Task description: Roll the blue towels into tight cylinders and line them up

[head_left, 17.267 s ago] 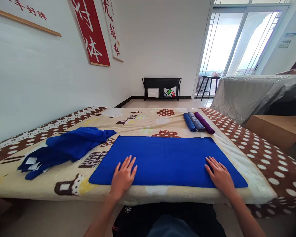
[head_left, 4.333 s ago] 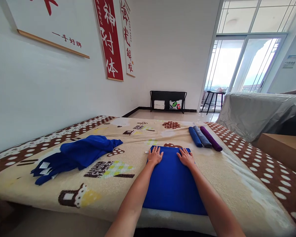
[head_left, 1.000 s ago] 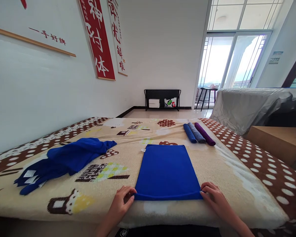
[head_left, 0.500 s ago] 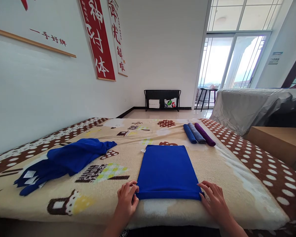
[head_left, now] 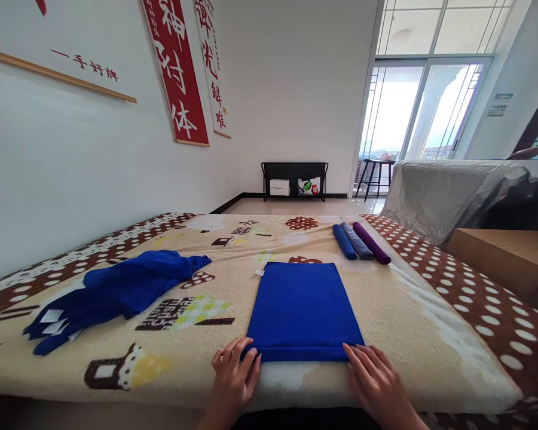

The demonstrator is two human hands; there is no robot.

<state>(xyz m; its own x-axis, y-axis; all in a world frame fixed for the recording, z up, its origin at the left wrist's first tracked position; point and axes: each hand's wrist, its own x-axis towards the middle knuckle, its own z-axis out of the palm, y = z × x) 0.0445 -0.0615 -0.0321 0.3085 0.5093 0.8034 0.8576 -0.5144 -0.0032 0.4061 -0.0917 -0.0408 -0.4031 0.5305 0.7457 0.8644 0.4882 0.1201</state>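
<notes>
A blue cloth lies flat as a rectangle on the patterned blanket, with a narrow fold along its near edge and a white tag at its far left corner. At the near left corner, my left hand has its fingers closed on the folded edge. My right hand rests at the near right corner, fingers close together and bent over the fold. Another blue cloth lies crumpled to the left, showing white tags.
Three rolled cloths, blue, grey-blue and purple, lie side by side at the back right. A cardboard box stands beyond the right edge. Part of another person's arm shows at far right.
My right hand has shifted left along the folded near edge, and my left hand slightly right. The fold looks flatter. A person's arm has appeared at the far right.
</notes>
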